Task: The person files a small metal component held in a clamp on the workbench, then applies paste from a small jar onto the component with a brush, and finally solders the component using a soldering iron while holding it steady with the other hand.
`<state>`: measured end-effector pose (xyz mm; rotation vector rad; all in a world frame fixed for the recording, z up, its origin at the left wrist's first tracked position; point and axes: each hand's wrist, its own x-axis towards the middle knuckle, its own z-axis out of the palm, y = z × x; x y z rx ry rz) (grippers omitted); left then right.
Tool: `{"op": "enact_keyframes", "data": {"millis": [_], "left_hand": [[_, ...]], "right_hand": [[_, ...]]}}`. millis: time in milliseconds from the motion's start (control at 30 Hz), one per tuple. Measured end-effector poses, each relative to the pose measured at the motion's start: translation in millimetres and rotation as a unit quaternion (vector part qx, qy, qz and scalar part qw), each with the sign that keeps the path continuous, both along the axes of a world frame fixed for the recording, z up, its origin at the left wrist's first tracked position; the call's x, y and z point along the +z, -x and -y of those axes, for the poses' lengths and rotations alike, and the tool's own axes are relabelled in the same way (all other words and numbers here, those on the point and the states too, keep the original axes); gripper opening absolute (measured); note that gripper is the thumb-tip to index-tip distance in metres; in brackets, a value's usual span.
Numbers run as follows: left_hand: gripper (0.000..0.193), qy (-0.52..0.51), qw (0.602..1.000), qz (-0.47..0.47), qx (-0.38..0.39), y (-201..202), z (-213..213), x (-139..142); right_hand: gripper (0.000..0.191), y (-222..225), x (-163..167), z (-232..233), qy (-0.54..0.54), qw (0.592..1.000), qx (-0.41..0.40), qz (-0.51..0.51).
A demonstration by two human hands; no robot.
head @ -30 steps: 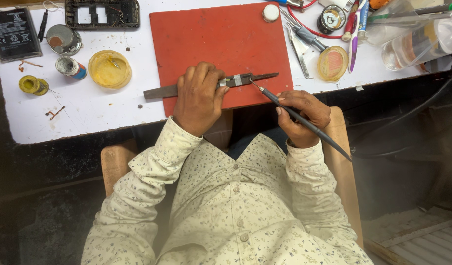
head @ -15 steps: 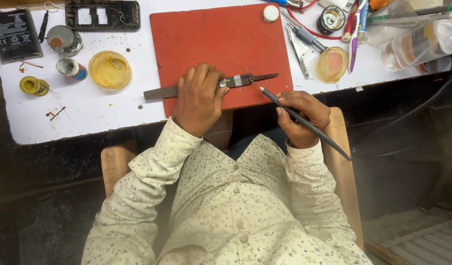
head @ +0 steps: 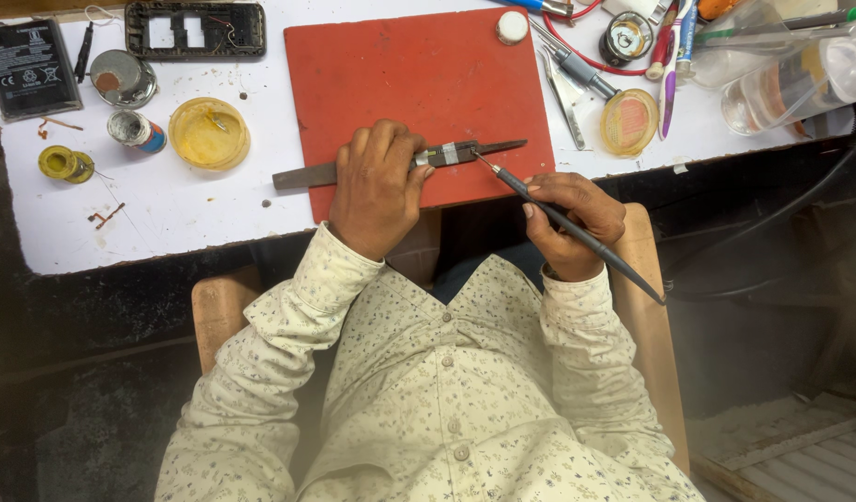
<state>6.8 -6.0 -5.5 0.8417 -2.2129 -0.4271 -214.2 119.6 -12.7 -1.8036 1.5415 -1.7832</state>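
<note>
My left hand [head: 376,186] presses down on a long dark flat metal tool [head: 465,151] that lies across the front edge of a red mat [head: 419,74]. Its left end [head: 302,175] sticks out onto the white table. My right hand [head: 572,218] grips a thin dark soldering iron [head: 577,228] like a pen. The iron's tip [head: 477,156] touches the metal tool just right of my left fingers. A small taped or banded part sits on the tool there.
A white table [head: 196,214] holds a yellow round dish [head: 209,133], a solder spool [head: 64,164], small tins [head: 121,77], a phone battery [head: 30,67], a phone frame [head: 196,28], tweezers [head: 558,88], an orange lid [head: 630,121], pens and clear containers [head: 790,79] at right.
The iron's tip has edged slightly left and up to meet the metal tool. My left hand stays put.
</note>
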Motion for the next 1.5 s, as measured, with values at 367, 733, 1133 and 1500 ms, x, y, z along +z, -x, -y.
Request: {"op": "enact_keyframes", "data": {"millis": [367,733,1133,1500], "left_hand": [[0.02,0.0,1.0,0.0,0.0,-0.1,0.3,0.4],[0.02,-0.004,1.0,-0.004,-0.002,0.2,0.7,-1.1],[0.02,-0.006,1.0,-0.002,-0.002,-0.4,0.6,0.1],[0.02,0.0,1.0,-0.001,0.0,0.0,0.8,-1.5]], "right_hand": [[0.015,-0.8,2.0,-0.8,-0.004,1.0,-0.006,0.004],[0.015,-1.9,2.7,0.0,-0.004,1.0,-0.006,0.001],[0.015,-1.1,2.2,0.4,-0.007,1.0,-0.011,-0.003],[0.016,-3.1,6.9,1.1,-0.008,1.0,-0.003,-0.007]]}}
